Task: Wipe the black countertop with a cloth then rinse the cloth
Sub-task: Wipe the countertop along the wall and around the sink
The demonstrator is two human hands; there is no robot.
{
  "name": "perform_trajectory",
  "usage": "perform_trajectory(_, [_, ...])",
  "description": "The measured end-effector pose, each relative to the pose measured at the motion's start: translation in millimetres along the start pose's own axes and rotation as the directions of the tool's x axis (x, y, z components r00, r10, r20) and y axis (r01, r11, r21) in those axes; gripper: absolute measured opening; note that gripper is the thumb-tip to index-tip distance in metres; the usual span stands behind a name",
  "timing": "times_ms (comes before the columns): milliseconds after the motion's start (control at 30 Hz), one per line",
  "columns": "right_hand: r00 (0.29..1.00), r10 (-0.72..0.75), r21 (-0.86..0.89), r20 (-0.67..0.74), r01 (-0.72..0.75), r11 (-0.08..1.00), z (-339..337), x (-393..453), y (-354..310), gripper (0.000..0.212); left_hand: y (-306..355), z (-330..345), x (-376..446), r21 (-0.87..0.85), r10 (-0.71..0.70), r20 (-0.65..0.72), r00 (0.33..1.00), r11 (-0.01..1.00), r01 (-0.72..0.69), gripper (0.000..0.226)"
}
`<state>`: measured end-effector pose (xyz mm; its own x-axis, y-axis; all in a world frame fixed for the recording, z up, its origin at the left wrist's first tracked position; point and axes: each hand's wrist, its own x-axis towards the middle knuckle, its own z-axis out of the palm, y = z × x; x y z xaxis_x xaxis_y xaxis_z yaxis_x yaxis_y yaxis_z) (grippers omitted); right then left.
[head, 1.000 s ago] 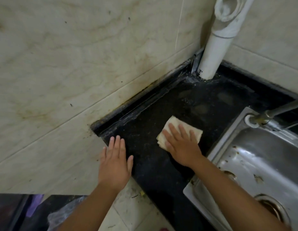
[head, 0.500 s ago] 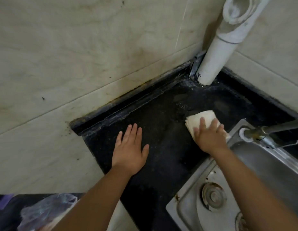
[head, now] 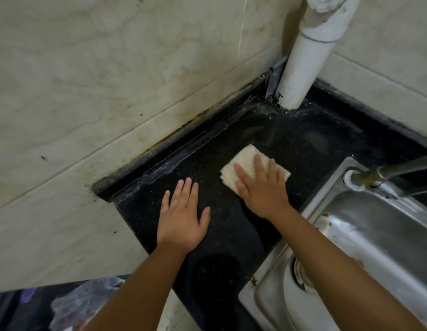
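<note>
The black countertop (head: 231,235) runs from the tiled wall corner to the sink, its surface wet and speckled. A folded cream cloth (head: 243,163) lies flat on it near the middle. My right hand (head: 261,189) presses down on the cloth with fingers spread, covering its near half. My left hand (head: 182,216) rests flat on the bare countertop to the left of the cloth, palm down, fingers apart, holding nothing.
A steel sink (head: 379,235) with a drain sits at the right, its tap (head: 384,173) reaching in from the right edge. A white pipe (head: 303,68) stands in the back corner. Stained beige tiles (head: 112,91) line the walls. A plastic bag (head: 85,302) lies below left.
My right hand has slid the cloth back from the sink's edge toward the middle of the countertop. My left hand has stayed flat at the left.
</note>
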<state>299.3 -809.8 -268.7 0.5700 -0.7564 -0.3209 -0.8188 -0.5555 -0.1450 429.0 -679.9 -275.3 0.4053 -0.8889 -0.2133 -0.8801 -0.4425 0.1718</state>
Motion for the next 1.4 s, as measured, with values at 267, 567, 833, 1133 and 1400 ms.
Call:
perform_trajectory(267, [0.915, 0.396, 0.151, 0.081, -0.404, 0.902, -40, 30, 64, 0.051, 0, -4, -1, -0.024, 0.002, -0.035, 0.999, 1.0, -0.003, 0.062])
perform_trajectory(567, [0.999, 0.003, 0.078, 0.036, -0.006, 0.997, -5, 10, 2, 0.062, -2, 1, -2, -0.014, -0.011, -0.042, 0.999, 1.0, 0.01, 0.079])
perform_trajectory(833, [0.956, 0.272, 0.026, 0.106, -0.277, 0.961, -28, 6, 66, 0.055, 0, 2, 0, -0.016, 0.002, -0.05, 0.999, 1.0, -0.003, 0.091])
perform_trajectory(1133, [0.995, 0.095, 0.072, 0.038, -0.097, 0.993, -38, 106, -13, 0.054, -4, 4, 2, -0.028, 0.004, -0.071, 0.997, 1.0, -0.006, 0.087])
perform_trajectory(1400, [0.997, 0.07, 0.008, 0.038, -0.07, 0.997, -17, 26, 37, 0.065, -2, 5, 2, -0.038, 0.0, -0.093, 0.996, 0.999, -0.003, 0.087])
